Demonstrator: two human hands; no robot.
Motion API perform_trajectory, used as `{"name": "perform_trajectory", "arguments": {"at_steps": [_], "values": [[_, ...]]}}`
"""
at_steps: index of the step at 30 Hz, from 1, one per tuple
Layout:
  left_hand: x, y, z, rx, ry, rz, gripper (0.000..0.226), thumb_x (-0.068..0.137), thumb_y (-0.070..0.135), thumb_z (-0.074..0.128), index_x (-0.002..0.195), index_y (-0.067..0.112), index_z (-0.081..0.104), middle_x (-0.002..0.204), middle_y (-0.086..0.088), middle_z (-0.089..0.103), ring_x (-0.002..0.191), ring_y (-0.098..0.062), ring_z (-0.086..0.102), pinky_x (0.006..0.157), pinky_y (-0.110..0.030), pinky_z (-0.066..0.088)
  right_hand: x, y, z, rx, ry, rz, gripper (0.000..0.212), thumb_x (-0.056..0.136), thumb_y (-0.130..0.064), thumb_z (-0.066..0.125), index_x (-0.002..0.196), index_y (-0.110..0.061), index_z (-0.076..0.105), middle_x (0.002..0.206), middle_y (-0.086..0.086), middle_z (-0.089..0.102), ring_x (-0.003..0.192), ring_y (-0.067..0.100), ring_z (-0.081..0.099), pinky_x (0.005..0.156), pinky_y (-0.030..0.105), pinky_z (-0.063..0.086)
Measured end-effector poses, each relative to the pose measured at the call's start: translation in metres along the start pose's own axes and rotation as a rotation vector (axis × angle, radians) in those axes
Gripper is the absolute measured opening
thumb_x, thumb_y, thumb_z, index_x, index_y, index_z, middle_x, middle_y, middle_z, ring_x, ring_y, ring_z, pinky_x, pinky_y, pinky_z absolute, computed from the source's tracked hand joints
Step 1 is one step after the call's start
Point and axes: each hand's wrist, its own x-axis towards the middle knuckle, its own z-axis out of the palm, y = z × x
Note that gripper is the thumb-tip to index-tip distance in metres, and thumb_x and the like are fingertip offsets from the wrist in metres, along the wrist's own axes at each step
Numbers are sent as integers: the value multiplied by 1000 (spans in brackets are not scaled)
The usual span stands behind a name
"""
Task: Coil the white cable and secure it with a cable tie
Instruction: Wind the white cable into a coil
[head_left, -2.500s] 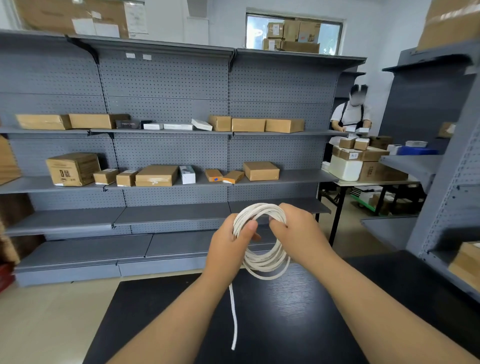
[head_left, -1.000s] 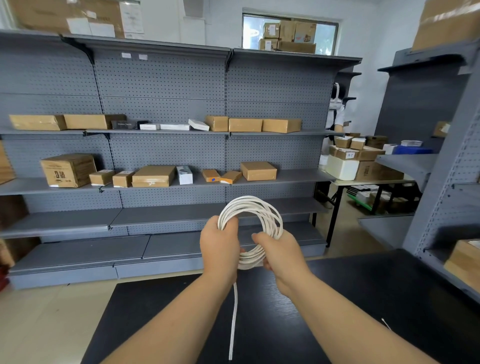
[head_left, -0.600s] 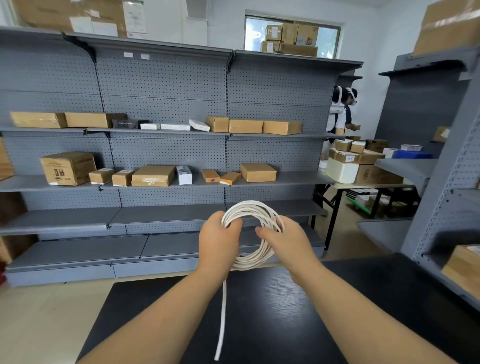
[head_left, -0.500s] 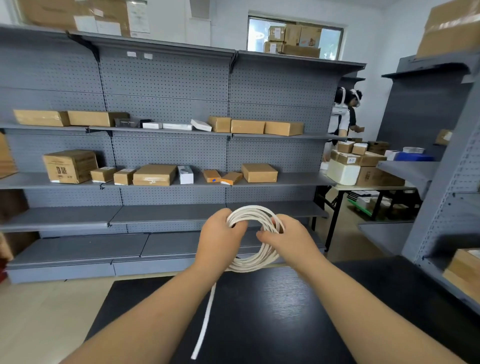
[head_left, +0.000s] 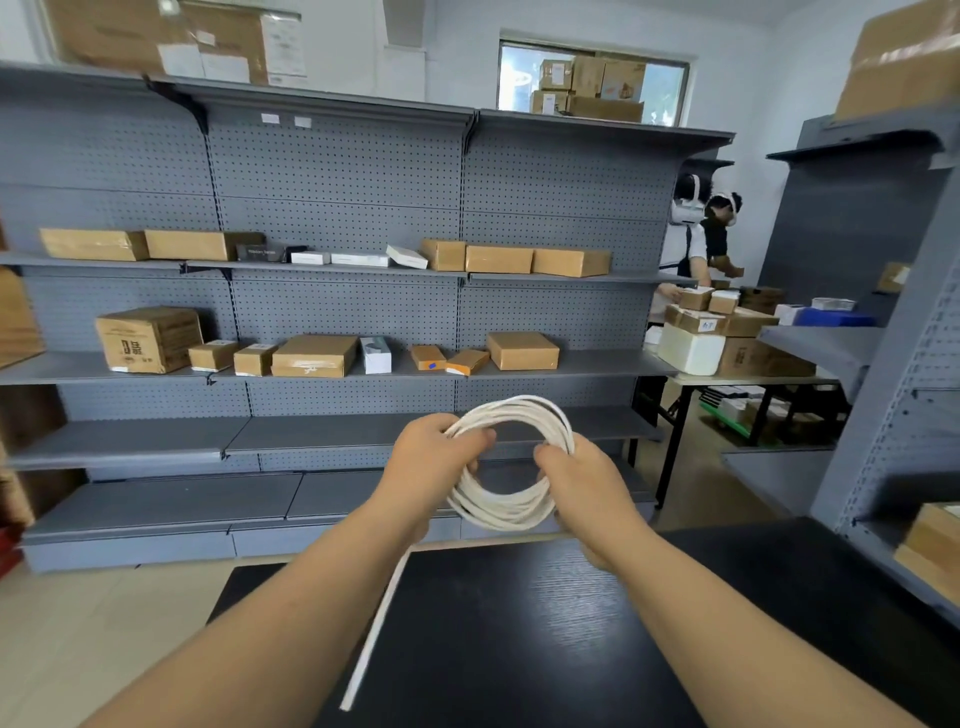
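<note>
The white cable is held as a round coil of several loops, raised in the air above the far edge of the black bench. The left side of the coil is taken by the left hand, whose grip is clamped on the bundled loops with the thumb laid over them. The right side is taken by the right hand, whose grip is likewise clamped on the loops. A loose tail of the cable is seen hanging from beneath the left hand and slanting toward the near left over the bench; whether its end touches the surface cannot be told. Grey pegboard shelving with cardboard boxes is seen on the far side, and two people are seen at the far right.
</note>
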Motion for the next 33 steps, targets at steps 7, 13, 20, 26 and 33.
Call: {"name": "perform_trajectory", "arguments": {"at_steps": [7, 13, 20, 26, 33], "values": [[-7, 4, 16, -410, 97, -196, 8, 83, 19, 64, 77, 16, 58, 77, -2, 56, 74, -19, 53, 65, -31, 41, -6, 3, 14, 169, 135, 54, 20, 87, -17, 45, 67, -19, 47, 62, -1, 43, 60, 18, 37, 58, 32, 31], [-11, 6, 22, -653, -46, -526, 24, 83, 34, 66, 94, 15, 56, 88, -12, 64, 71, -26, 65, 69, -38, 55, -8, 2, 14, 61, 203, -40, 20, 90, -16, 45, 71, -14, 47, 68, 1, 49, 66, 19, 47, 61, 34, 37], [-6, -2, 26, -487, 162, -329, 17, 87, 22, 59, 75, 10, 55, 34, 6, 36, 30, -11, 38, 38, -19, 33, -8, 11, 15, 105, -9, 97, 18, 84, -18, 51, 66, -18, 46, 60, -2, 41, 57, 14, 35, 57, 30, 30], [-6, -4, 16, -63, 92, -50, 19, 87, 22, 56, 71, 11, 53, 54, -2, 42, 46, -18, 40, 43, -25, 38, 3, 3, 2, 36, -107, 57, 6, 80, -18, 60, 74, -16, 60, 71, 3, 59, 69, 17, 53, 66, 31, 39], [-1, 6, 1, 601, -316, 136, 17, 80, 27, 60, 69, 16, 52, 63, -1, 52, 54, -17, 51, 51, -35, 49, 8, -14, -12, -492, -434, -166, 8, 78, -6, 52, 74, -13, 52, 72, -1, 53, 71, 14, 50, 68, 32, 40]]}}
